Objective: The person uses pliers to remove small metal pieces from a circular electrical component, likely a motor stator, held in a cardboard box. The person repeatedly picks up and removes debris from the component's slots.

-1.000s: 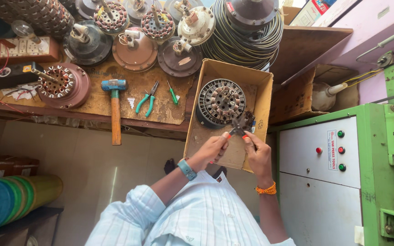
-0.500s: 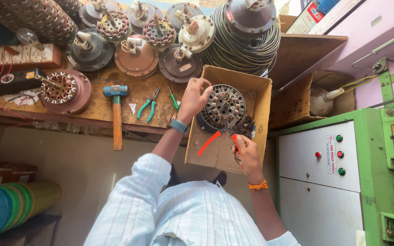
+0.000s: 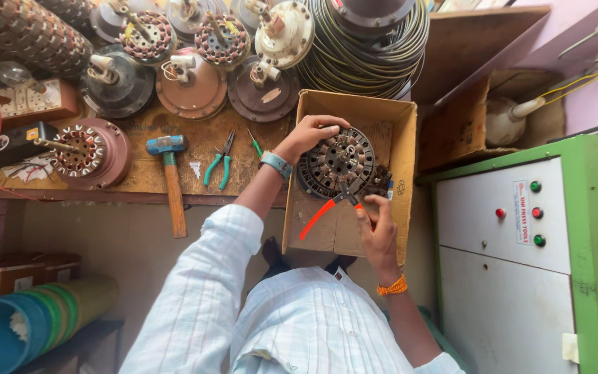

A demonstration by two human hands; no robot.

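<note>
**A:** Item one?

**B:** Fan stator (image 3: 337,163), dark, round, lying in the open cardboard box (image 3: 396,131) at the worktop (image 3: 133,173) edge. My left hand (image 3: 311,131) grips its upper rim.

**A:** Item two?

**B:** Red-handled pliers (image 3: 327,208), my right hand (image 3: 376,232) closed round one handle, nose at the stator's lower edge.

**A:** Progress?

**B:** Early, I'd judge: tangled copper wire (image 3: 381,181) sits beside it, slots mostly unclear.
</note>
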